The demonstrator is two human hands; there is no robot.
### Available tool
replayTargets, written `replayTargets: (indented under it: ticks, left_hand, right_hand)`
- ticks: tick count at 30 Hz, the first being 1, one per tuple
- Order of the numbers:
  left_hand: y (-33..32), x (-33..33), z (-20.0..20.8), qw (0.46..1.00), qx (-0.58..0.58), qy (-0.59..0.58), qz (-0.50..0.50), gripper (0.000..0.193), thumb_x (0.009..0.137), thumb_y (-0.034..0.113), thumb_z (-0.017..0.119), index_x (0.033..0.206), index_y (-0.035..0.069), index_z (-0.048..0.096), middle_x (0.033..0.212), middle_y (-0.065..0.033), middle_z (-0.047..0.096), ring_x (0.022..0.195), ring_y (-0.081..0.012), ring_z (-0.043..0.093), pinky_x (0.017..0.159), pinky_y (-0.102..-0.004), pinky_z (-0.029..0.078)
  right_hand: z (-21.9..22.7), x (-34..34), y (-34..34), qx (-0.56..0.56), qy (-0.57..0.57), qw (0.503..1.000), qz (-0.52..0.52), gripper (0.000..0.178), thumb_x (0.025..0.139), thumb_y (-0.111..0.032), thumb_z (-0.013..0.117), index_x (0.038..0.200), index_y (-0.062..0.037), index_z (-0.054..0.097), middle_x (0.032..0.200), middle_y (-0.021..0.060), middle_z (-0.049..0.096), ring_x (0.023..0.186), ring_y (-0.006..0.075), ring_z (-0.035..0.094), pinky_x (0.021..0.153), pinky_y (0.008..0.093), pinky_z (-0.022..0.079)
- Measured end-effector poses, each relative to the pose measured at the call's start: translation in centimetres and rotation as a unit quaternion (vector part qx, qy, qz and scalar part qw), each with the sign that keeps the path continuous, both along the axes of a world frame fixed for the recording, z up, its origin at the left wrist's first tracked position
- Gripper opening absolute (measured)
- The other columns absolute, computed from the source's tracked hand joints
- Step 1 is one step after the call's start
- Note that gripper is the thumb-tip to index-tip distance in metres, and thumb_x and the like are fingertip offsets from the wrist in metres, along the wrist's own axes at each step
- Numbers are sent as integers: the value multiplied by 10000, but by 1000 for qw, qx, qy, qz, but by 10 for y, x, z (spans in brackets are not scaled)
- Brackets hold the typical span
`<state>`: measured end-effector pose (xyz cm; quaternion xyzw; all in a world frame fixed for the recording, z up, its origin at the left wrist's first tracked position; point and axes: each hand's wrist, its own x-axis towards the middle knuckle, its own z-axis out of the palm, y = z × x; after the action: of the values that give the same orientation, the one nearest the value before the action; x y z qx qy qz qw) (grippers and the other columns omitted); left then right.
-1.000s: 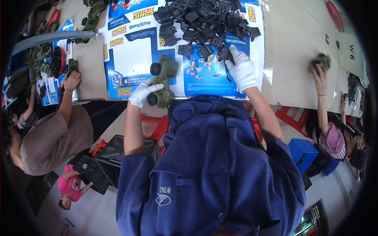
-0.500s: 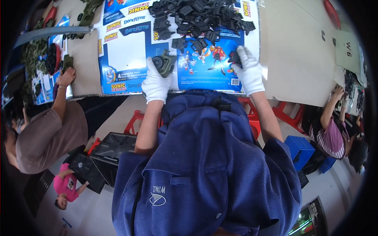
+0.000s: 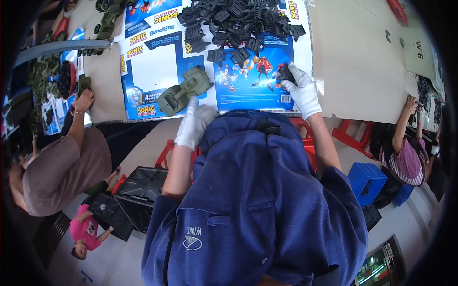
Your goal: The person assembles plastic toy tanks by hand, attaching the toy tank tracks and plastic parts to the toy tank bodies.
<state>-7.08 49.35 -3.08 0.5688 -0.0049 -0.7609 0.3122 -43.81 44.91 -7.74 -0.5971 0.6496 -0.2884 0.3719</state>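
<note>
The tabletop (image 3: 353, 62) carries a printed sheet (image 3: 152, 66). Black parts (image 3: 234, 24): heaped far. Green toy vehicle (image 3: 183, 90): near left, over sheet. Left hand (image 3: 196, 121): at vehicle's near edge, grip indeterminate. Right hand (image 3: 305, 93): grip closed on one black component (image 3: 285, 72).

Beige tbl (image 3: 353, 71) is partly covered by blue/wht printed sheet (image 3: 153, 64). Blk parts (image 3: 234, 24) are heaped on sheet's far side, a few strewn nearer its ctr. Grn toy (image 3: 195, 82) is seen over sheet's near L corner; contact w/ sheet can't be told. More grn toys (image 3: 106, 31) are parked L of sheet, far side. Well R of sheet, red item (image 3: 397, 12) & pale-grn panel (image 3: 421, 57) are laid.
</note>
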Motion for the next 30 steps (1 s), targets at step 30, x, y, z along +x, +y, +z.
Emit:
replayTargets:
  ticks: [30]
  left_hand:
    - [-69, -79, 111, 775, -322, -270, -472, 773, 810, 481, 746, 1304, -62, 502, 1076, -219, 694, 971, -326, 698, 867, -373, 534]
  right_hand:
    - [96, 44, -25, 132, -607, 782, 46, 587, 1005, -188, 564, 1486, 56, 331, 1454, 146, 471, 1330, 196, 450, 1117, 315, 356]
